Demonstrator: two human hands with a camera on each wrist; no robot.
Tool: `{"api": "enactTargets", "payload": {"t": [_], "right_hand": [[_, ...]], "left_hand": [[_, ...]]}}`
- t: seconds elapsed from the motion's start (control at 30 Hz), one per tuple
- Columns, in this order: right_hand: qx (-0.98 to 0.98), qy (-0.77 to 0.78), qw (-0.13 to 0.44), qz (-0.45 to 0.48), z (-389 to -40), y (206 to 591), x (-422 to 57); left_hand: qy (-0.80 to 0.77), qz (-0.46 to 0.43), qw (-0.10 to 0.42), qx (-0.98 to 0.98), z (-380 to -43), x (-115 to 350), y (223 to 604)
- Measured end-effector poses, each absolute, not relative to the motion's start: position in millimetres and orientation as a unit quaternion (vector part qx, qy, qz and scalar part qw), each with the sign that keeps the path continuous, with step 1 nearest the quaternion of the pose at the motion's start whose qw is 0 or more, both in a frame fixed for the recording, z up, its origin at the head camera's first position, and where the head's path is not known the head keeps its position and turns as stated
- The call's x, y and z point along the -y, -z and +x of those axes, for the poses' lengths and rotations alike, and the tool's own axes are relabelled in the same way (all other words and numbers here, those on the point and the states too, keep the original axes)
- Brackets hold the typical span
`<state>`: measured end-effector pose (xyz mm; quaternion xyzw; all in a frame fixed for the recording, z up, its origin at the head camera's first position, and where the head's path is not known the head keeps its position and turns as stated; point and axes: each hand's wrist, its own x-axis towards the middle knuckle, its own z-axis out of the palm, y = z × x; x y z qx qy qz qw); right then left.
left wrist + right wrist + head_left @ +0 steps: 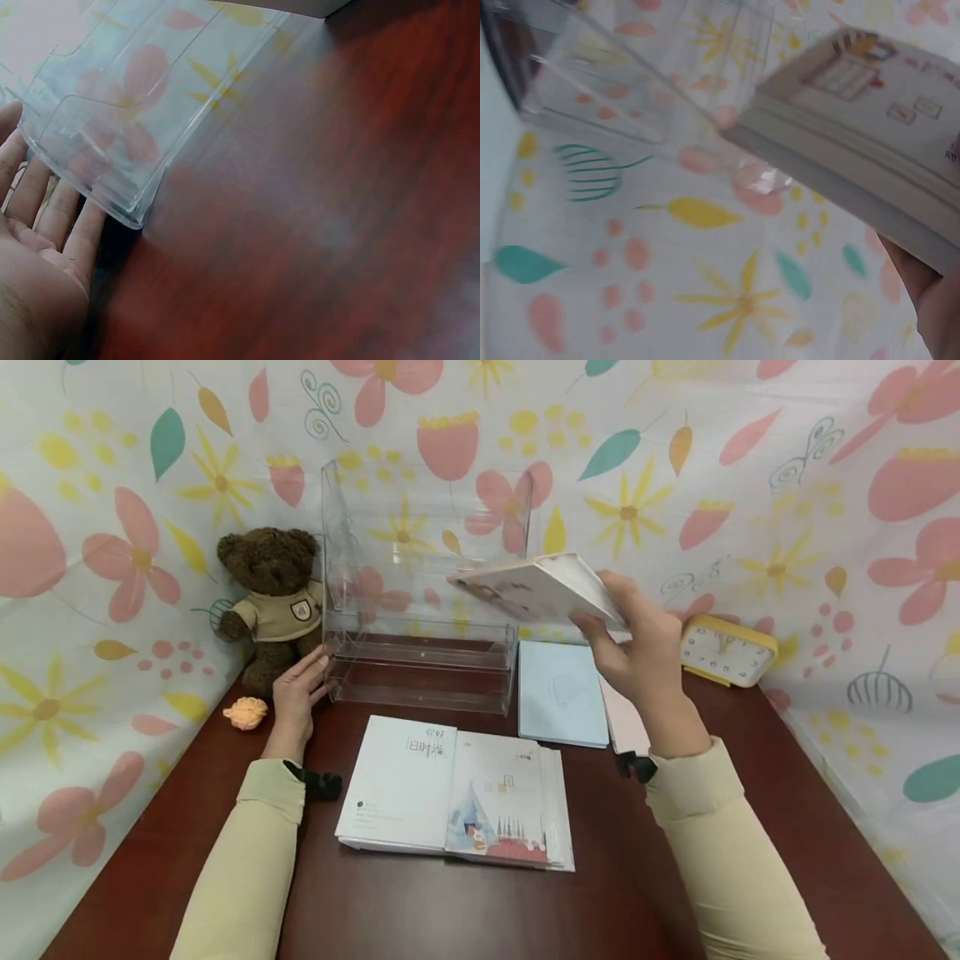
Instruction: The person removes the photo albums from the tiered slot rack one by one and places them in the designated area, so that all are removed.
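A clear plastic desk rack [423, 695] with stepped tiers stands at the back of the table. My left hand [295, 693] rests against its lower left side, the fingers [56, 214] extended along the clear panel in the left wrist view. Raised in front of the rack's right side, my right hand [647, 647] grips a thick notebook [525, 589] by one edge, thumb below and fingers above. In the right wrist view this notebook [900, 97] shows layered page edges and a cover with small drawings. It is tilted and overlaps the rack's upper right part.
Two side-by-side piles of notebooks, a white one [397, 785] and an illustrated one [498, 802], lie in front. A blue notebook [562, 693] and a pink one [621, 718] lie right of the rack. Around stand a teddy bear [277, 602], an orange ornament [245, 713] and a yellow clock [727, 650].
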<state>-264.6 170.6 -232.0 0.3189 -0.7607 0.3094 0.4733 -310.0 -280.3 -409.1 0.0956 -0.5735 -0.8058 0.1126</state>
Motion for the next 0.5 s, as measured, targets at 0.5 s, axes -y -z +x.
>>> {"api": "enactTargets", "payload": {"t": [0.5], "right_hand": [[0.773, -0.499, 0.202, 0.335, -237, 288, -276]], "left_hand": [[0.791, 0.103, 0.066, 0.599, -298, 275, 404]]}}
